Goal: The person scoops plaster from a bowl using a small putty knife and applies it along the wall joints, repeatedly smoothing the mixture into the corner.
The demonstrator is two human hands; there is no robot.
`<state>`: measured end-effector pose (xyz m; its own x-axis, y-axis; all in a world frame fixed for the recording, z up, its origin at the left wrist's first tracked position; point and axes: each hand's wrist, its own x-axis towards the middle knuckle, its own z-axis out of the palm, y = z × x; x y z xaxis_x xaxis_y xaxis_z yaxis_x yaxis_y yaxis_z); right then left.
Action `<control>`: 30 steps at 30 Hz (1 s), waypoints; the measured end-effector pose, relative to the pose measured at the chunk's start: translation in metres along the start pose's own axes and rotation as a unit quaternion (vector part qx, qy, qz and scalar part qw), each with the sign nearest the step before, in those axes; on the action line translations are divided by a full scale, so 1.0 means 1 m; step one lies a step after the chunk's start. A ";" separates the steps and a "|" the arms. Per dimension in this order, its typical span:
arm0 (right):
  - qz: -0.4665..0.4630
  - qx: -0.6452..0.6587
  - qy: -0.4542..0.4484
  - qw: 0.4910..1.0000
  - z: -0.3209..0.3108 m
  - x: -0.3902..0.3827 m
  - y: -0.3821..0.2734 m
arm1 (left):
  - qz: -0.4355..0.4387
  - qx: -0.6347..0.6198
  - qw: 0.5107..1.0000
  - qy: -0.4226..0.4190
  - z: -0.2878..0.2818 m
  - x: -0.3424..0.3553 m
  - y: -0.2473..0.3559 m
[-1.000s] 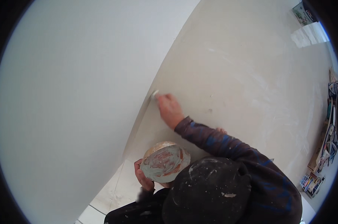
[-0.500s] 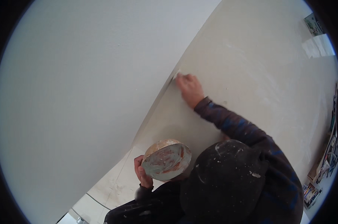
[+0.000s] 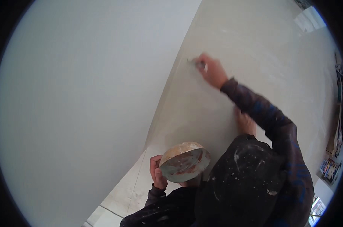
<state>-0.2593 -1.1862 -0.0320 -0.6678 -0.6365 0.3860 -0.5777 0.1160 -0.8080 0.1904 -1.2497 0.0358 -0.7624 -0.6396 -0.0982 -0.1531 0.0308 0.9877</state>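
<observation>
My left hand (image 3: 158, 173) grips the left side of a round bowl (image 3: 186, 162). The bowl is tilted toward me, tan outside, with grey-white and reddish smears inside. Farther up, my right hand (image 3: 214, 71) is closed around a small scraper-like tool (image 3: 194, 61). The tool's thin end points left, toward the corner seam between a white surface and a beige one. Motion blurs its tip, so I cannot tell whether it touches the beige surface.
The large white surface (image 3: 88, 94) fills the left side, meeting the beige surface (image 3: 254, 49) along a slanting seam. My dark, paint-flecked clothing (image 3: 239, 185) fills the lower middle. Pale tiles (image 3: 129, 185) show below the bowl. Various small items (image 3: 329, 168) stand along the right edge.
My right hand has pulled back from the seam, up and to the right, with the tool in it. The whole view has shifted slightly. The left hand keeps its hold on the bowl.
</observation>
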 end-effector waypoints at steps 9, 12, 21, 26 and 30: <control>0.009 -0.194 0.025 0.981 -0.004 0.132 0.049 | -0.002 -0.076 0.996 0.036 -0.007 -0.001 -0.047; 0.003 -0.243 -0.043 0.969 0.021 0.126 0.045 | -0.008 -0.080 0.995 0.054 -0.009 -0.004 -0.057; -0.120 -0.223 -0.159 0.954 0.092 0.010 -0.010 | -0.046 -0.099 0.992 0.063 0.001 -0.004 -0.038; -0.112 -0.167 -0.236 0.951 0.106 -0.053 -0.076 | -0.036 -0.107 0.993 0.035 0.005 -0.014 -0.042; -0.029 -0.096 -0.353 0.930 0.111 -0.075 -0.107 | -0.001 -0.106 0.994 0.027 -0.016 -0.002 -0.077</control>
<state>-0.0953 -1.2354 -0.0236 -0.1979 -0.9801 -0.0164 -0.7215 0.1570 -0.6744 0.2142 -1.2634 -0.0383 -0.7270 -0.6794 -0.0999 -0.0152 -0.1295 0.9915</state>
